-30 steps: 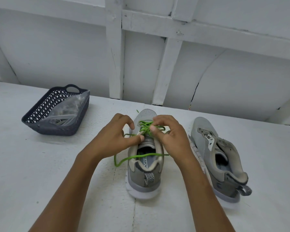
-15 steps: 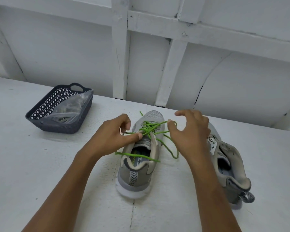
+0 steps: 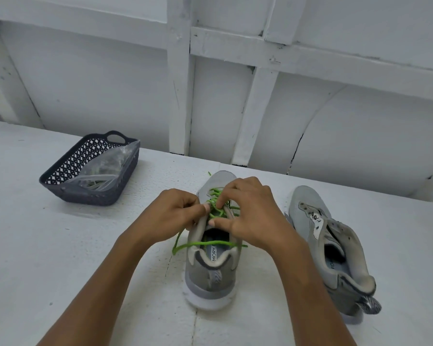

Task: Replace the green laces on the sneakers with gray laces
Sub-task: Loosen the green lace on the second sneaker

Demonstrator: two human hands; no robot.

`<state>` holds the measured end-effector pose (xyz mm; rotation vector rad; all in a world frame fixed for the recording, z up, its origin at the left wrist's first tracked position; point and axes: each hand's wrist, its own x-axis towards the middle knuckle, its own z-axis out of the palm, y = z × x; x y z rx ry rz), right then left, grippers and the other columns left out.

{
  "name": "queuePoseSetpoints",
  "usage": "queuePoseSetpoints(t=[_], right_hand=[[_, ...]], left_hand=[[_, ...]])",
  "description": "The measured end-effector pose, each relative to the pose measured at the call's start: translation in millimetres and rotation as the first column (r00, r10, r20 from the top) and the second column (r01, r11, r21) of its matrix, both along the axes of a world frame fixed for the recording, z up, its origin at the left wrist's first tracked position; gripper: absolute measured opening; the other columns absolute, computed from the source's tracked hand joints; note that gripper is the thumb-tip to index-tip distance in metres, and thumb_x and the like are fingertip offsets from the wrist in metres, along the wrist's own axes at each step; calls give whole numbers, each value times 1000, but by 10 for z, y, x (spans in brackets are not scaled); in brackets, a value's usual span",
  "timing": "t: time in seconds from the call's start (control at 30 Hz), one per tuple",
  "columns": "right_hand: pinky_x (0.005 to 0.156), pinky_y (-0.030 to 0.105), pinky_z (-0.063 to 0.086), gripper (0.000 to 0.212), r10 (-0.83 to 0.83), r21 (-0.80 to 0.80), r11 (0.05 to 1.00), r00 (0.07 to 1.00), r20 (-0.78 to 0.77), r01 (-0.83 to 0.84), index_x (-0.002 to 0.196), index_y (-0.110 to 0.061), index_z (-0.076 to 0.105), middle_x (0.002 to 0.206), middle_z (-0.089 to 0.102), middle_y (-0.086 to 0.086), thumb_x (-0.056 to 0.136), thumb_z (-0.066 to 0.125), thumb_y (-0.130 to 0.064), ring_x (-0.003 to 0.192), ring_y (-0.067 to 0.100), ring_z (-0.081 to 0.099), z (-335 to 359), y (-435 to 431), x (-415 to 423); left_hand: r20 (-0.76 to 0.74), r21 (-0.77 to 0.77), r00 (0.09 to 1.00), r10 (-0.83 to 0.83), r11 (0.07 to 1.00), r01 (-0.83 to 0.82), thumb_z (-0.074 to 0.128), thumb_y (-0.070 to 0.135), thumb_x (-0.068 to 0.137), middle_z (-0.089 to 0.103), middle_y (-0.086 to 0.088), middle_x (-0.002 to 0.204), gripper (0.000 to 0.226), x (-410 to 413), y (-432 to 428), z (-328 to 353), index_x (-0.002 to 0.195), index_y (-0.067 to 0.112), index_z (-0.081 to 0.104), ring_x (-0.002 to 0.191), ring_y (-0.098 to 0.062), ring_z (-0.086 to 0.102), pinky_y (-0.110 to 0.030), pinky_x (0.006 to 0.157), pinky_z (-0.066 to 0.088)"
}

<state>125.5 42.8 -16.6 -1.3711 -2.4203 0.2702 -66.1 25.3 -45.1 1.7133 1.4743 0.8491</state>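
I count two gray mesh sneakers (image 3: 210, 280) (image 3: 308, 202), one green cord lace (image 3: 200, 244), one dark latticed plastic basket (image 3: 85, 194), and one clear plastic bag (image 3: 105, 168).

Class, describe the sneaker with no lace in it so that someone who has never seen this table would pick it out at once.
Start at the white table. Two gray sneakers stand on it; take the right sneaker, farthest from the dark basket. The left sneaker carries a green lace, gripped by the left hand and right hand; this one's eyelets are bare.
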Motion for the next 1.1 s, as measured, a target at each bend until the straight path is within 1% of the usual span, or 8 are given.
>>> queuePoseSetpoints(t=[0.17,0.3,0.43,0.53,0.63,0.8,0.97,1.1], right_hand=[[89,44,42,9,45,68,997,968,-246,-29,78,-28,73,91,66,-15,72,77,-34,99,17,54,-102,19,85],[91,38,47,16,-101,-107,993,878,-469,57,74,-28,65,92,71,-9,82,77,-21,98,13,61,-77,-23,125],[82,30,51,20,-278,-341,939,477,-834,-50,80,-13,50,87,77,2,96,56,-4,88,18,70,64,6,216],[78,30,53,21,-417,-466,861,242,-876,-205,82,-10,48,64,69,1,100,44,0,70,21,68,98,25,257],[74,34,44,19,-403,-489,868,455,-794,-86,82,-13,50,50,46,-8,100,48,-5,55,16,47,20,21,251],[51,12,31,7,-168,-409,912,885,-434,-28,82,-29,71,48,50,-21,83,78,-28,48,1,42,15,-73,150],[71,26,49,6,-123,-325,946,942,-311,16,78,-30,75,75,68,-11,82,78,-28,73,4,58,19,-34,108],[75,25,34,14,-99,-173,984,931,-352,39,85,-27,59,93,57,-9,97,59,-20,91,10,49,10,36,160]], left_hand=[[-39,19,998,-41,999,42,63,23,95,58,4,48,38,65,20,10,62,3,63,45,-2,46,-16,50,35],[-40,46,999,-23,999,25,67,25,93,46,9,49,37,52,35,-31,64,3,59,48,-4,39,-27,54,34],[11,15,999,-45,999,44,66,25,94,43,10,50,39,65,25,-29,62,4,56,50,-7,38,-28,55,34],[6,-12,997,-74,997,74,65,24,94,42,10,49,40,83,35,6,62,3,53,50,-7,36,-27,54,33],[31,-45,996,-85,995,86,65,24,94,43,7,51,40,73,36,23,61,6,53,52,-10,37,-27,55,32],[20,-45,996,-90,995,90,66,23,94,45,6,52,37,54,49,17,61,8,57,52,-9,39,-29,56,34],[16,-43,997,-79,996,79,67,24,91,43,10,49,36,58,39,5,58,17,55,50,-6,37,-23,54,33],[14,-7,998,-69,998,69,72,31,89,44,11,49,37,22,42,-1,55,24,57,49,-6,37,-20,52,32]])
